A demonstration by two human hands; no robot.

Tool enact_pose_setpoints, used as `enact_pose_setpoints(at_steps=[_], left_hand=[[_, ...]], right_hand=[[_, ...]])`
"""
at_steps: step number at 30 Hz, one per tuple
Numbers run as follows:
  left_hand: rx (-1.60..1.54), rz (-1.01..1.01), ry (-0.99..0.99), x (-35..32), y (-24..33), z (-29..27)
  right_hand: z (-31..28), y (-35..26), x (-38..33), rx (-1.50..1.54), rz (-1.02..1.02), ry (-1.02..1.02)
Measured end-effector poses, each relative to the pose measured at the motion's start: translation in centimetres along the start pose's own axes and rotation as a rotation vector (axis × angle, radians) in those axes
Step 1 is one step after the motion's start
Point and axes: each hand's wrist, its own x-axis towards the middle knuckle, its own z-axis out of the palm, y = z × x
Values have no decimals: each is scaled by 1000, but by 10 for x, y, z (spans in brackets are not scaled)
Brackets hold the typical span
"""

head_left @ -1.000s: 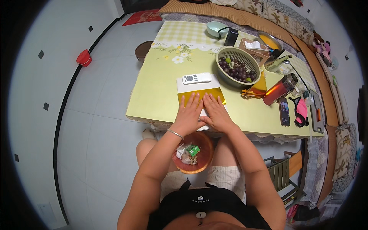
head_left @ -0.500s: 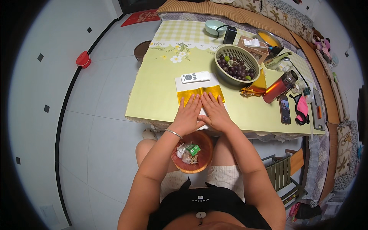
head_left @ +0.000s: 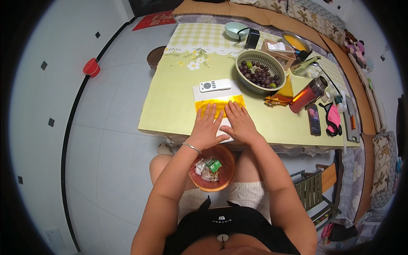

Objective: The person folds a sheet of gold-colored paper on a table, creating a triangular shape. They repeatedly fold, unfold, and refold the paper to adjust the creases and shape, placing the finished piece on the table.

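Observation:
A strip of shiny gold foil (head_left: 216, 100) lies across a white paper sheet (head_left: 228, 123) near the table's front edge. On the foil's left part my left hand (head_left: 206, 128) rests flat, fingers stretched out. My right hand (head_left: 240, 125) lies palm down beside it, its fingers reaching onto the foil's right part. Neither hand grips anything. The hands cover the lower part of the foil and much of the paper. A white remote control (head_left: 215, 85) sits on the far end of the paper, beyond my fingertips.
A wooden bowl (head_left: 227, 163) with scraps and a green packet is below my wrists. To the right are a colander (head_left: 276, 63) of grapes, a folded gold packet (head_left: 285, 91), a red thermos (head_left: 307, 96), a phone (head_left: 314, 120) and a pink-black eye mask (head_left: 333, 120).
My hands have moved slightly apart, opening a gap between them. My right hand's fingers are spread a little further right on the foil. The whole view has shifted slightly.

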Motion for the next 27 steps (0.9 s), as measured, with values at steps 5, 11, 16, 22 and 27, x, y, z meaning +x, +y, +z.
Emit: enact_pose_setpoints(at_steps=[5,11,16,22,27], left_hand=[[11,-147,-103,-11,6,-15],[16,-203,-45,-32,-2,-8],[49,-225,-38,-47,-8,-6],[-257,-240,218,-29,-28,-14],[-233,-405,373,8,-62,-5]], right_hand=[[-3,19,-5,-10,81,29],[0,24,-8,-3,102,49],[-1,22,-8,4,101,45],[1,28,-5,11,108,27],[-6,26,-3,55,101,-21]])
